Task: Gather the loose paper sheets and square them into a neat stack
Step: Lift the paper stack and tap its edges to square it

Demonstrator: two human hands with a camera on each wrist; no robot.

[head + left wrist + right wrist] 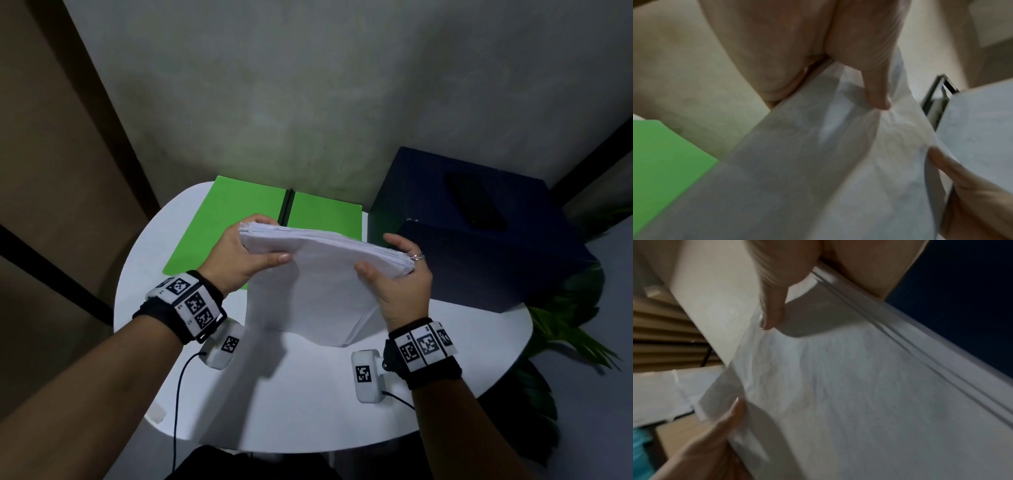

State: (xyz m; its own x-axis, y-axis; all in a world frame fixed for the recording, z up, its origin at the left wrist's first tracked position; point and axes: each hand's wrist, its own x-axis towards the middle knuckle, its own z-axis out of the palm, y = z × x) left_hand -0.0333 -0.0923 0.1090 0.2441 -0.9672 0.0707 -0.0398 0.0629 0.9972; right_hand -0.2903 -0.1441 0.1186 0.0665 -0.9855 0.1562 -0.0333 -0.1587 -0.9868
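Note:
A thick stack of white paper sheets (322,274) stands on edge above the round white table (308,394), its top edge bowed and slightly fanned. My left hand (239,253) grips the stack's upper left corner, thumb across the near face. My right hand (400,274) grips the upper right corner, thumb in front and fingers behind. In the left wrist view the thumb presses the paper (838,162). The right wrist view shows the sheets (859,386) and their layered edges between thumb and fingers.
An open green folder (246,219) lies flat on the table behind the stack. A dark blue box (479,233) stands at the right with a black phone (476,202) on top. Green plant leaves (565,325) reach past the table's right edge. A wall rises behind.

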